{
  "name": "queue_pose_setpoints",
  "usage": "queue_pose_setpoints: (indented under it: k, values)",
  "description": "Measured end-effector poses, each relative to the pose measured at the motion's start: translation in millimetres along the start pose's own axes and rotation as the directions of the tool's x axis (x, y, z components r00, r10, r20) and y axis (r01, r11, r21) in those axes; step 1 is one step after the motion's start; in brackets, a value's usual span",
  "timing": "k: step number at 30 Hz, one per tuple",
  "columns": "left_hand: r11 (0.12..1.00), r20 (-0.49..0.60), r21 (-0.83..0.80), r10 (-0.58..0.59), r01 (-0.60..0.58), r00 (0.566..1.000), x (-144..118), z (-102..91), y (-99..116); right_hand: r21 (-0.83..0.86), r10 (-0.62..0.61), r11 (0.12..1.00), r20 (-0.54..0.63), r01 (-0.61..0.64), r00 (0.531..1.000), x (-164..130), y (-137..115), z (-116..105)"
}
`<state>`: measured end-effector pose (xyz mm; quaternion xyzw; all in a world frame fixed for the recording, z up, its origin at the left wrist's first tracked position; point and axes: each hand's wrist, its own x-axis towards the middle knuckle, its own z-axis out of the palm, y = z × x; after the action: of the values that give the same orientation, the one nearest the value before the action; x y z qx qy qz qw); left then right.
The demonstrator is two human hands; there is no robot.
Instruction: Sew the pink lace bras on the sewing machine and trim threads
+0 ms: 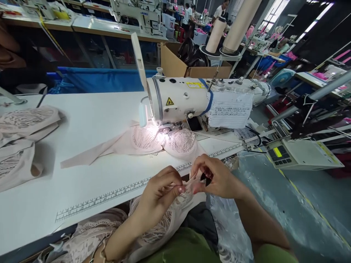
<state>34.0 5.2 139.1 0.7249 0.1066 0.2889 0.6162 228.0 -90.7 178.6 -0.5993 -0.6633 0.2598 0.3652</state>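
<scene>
My left hand [159,191] and my right hand [216,175] meet just off the front edge of the white sewing table [90,120]. Both pinch a narrow pale pink strap [189,183] of a lace bra [161,223] that hangs down into my lap. My right hand also holds a small dark tool, mostly hidden by the fingers. Under the needle of the white sewing machine [186,98] lies another pink lace bra [153,140], lit by the machine lamp, its band stretched out to the left.
A pile of pink lace garments [22,138] lies at the table's left end. A ruler strip [123,191] runs along the front edge. The control box [298,153] sits to the right, thread cones [236,25] and a cardboard box [175,64] behind. People work at far benches.
</scene>
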Motion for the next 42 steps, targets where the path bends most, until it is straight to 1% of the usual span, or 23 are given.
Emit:
queue_pose_setpoints:
  k: [4,7,9,12,14,17,21,25,28,30,32,33,35,36,38,40,42]
  values:
    - [0.997,-0.003,-0.058,-0.045,0.045,0.999,1,-4.9,-4,0.050,-0.053,0.997,0.020,0.052,0.998,-7,20,-7]
    - [0.996,-0.017,-0.067,-0.059,0.058,0.998,2,-5.7,-5,0.055,-0.080,0.995,0.020,0.079,0.997,-7,25,-10]
    - [0.994,-0.023,-0.080,-0.072,0.070,0.997,4,-5.2,-5,0.092,-0.073,0.993,-0.001,0.073,0.997,-7,25,-11]
    - [0.984,-0.008,-0.126,-0.127,0.125,0.992,4,-3.7,-2,0.223,0.013,0.975,-0.050,-0.001,0.999,-7,23,-12]
    - [0.972,-0.002,-0.160,-0.174,0.171,0.985,3,-2.3,-1,0.334,0.081,0.941,-0.063,-0.056,0.995,-7,23,-10]
    - [0.962,-0.007,-0.178,-0.210,0.206,0.978,1,-0.5,-1,0.410,0.135,0.908,-0.100,-0.083,0.986,-7,21,-7]
    - [0.962,-0.022,-0.160,-0.228,0.221,0.974,1,-0.7,0,0.416,0.143,0.907,-0.168,-0.061,0.975,-7,16,-3]
    - [0.963,-0.029,-0.104,-0.253,0.249,0.967,8,-0.2,6,0.430,0.159,0.901,-0.187,-0.064,0.969,-10,9,0]
    - [0.968,-0.011,0.016,-0.251,0.251,0.968,15,5.6,12,0.377,0.171,0.922,-0.192,-0.089,0.966,-12,4,4]
    - [0.962,-0.030,0.119,-0.244,0.246,0.969,20,11.1,13,0.319,0.150,0.944,-0.185,-0.085,0.971,-14,1,5]
    - [0.944,-0.055,0.172,-0.275,0.280,0.960,23,15.7,13,0.255,0.113,0.965,-0.192,-0.062,0.975,-15,-1,6]
    - [0.936,-0.065,0.171,-0.302,0.309,0.951,24,17.3,13,0.224,0.098,0.973,-0.205,-0.051,0.974,-15,-1,6]
    - [0.926,-0.063,0.113,-0.355,0.360,0.933,26,18.8,13,0.177,0.092,0.983,-0.261,-0.046,0.961,-16,1,5]
    - [0.923,-0.064,0.069,-0.374,0.378,0.925,26,18.9,13,0.175,0.100,0.983,-0.299,-0.049,0.949,-16,2,5]
    - [0.914,-0.082,-0.018,-0.405,0.405,0.911,27,18.3,14,0.226,0.140,0.972,-0.348,-0.062,0.927,-17,7,4]
    - [0.900,-0.107,-0.087,-0.434,0.426,0.895,27,17.5,15,0.288,0.190,0.954,-0.356,-0.086,0.915,-19,11,3]
    - [0.896,-0.105,-0.128,-0.439,0.425,0.893,28,17.0,15,0.284,0.218,0.951,-0.341,-0.121,0.914,-21,13,4]
